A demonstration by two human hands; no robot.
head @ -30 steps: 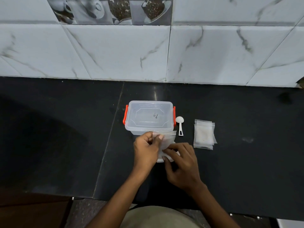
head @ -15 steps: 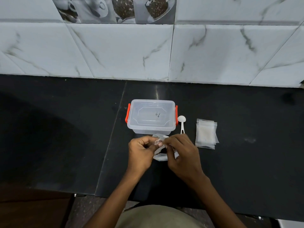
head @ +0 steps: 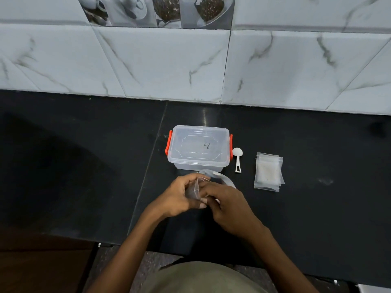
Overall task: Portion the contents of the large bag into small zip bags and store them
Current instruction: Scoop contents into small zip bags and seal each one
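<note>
Your left hand (head: 179,195) and right hand (head: 227,205) both pinch the small bag (head: 195,188) at 6 o'clock of the lidded box (head: 198,150); tug unevenly and its thin mouth could tear or slip.

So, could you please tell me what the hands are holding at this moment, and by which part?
Both the left hand and the right hand pinch a small clear zip bag near its open top edge.

I see a black stone counter (head: 317,218) with a seam running down its middle, backed by a wall of white marbled tiles (head: 165,64). One picture tile (head: 156,11) shows cups in grey.
</note>
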